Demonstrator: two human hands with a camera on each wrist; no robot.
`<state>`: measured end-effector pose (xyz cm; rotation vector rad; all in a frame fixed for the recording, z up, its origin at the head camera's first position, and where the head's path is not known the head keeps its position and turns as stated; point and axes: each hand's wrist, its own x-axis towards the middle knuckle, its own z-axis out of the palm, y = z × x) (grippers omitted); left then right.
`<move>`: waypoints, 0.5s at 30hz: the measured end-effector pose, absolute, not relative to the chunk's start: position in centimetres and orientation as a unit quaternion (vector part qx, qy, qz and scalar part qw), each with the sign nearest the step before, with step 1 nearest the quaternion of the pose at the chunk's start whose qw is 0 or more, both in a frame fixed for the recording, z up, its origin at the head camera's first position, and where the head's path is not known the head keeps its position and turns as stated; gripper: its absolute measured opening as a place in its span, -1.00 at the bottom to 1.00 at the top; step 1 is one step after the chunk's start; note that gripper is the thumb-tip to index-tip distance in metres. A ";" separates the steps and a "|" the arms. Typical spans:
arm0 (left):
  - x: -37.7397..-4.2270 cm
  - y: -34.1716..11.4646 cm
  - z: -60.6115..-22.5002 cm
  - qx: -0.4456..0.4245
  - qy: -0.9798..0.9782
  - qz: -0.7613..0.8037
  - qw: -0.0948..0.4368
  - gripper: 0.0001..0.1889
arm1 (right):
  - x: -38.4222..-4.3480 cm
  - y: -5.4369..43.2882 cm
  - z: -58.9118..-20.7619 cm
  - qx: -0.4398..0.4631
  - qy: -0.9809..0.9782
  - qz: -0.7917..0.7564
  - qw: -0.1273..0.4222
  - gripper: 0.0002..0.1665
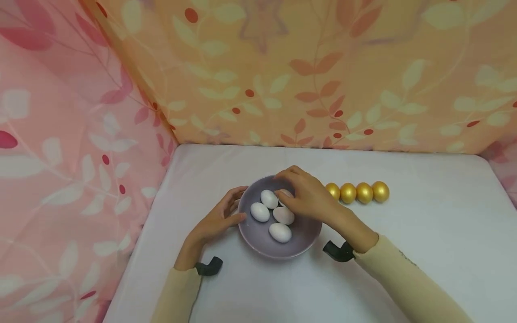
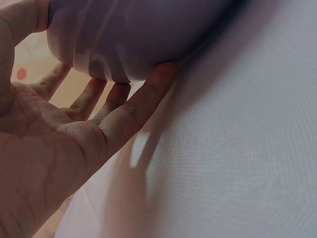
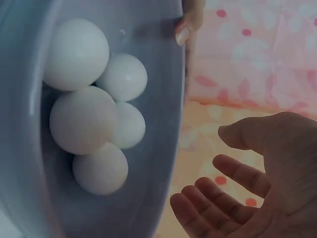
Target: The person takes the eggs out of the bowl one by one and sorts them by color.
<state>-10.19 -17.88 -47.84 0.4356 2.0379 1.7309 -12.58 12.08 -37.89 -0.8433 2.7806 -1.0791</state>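
A purple-grey bowl stands on the white-covered table with several white eggs inside, some faintly pinkish. My left hand holds the bowl at its left side; the thumb lies at the rim and the fingertips touch the outer wall, as the left wrist view shows. Over the bowl's right rim hovers my right hand, partly hiding one pinkish egg in the head view. In the right wrist view, the right hand's fingers are loosely bent, apart from the eggs, with nothing between them and the thumb.
A row of shiny gold balls sits right of the bowl, its left end close behind my right hand. Orange leaf-patterned cloth hangs along the table's back edge. Pink cloth hangs at the left. Dark wrist mounts stick out beside both sleeves.
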 end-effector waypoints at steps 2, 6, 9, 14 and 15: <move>-10.4 -17.9 -47.8 0.156 0.734 0.626 0.213 -0.23 | -12.9 11.6 -37.8 -0.278 0.897 -0.340 0.040 -0.56; -10.5 -18.1 -47.7 0.156 0.735 0.625 0.213 -0.22 | -13.4 10.5 -38.0 -0.298 0.897 -0.321 0.068 -0.55; -10.3 -18.0 -47.7 0.156 0.734 0.624 0.217 -0.22 | -13.8 10.0 -38.6 -0.312 0.895 -0.308 0.084 -0.55; -10.3 -17.6 -47.7 0.151 0.734 0.625 0.220 -0.22 | -14.7 9.7 -39.0 -0.316 0.897 -0.287 0.115 -0.54; -10.3 -17.5 -47.7 0.154 0.732 0.626 0.220 -0.22 | -14.8 9.6 -39.0 -0.315 0.898 -0.281 0.121 -0.53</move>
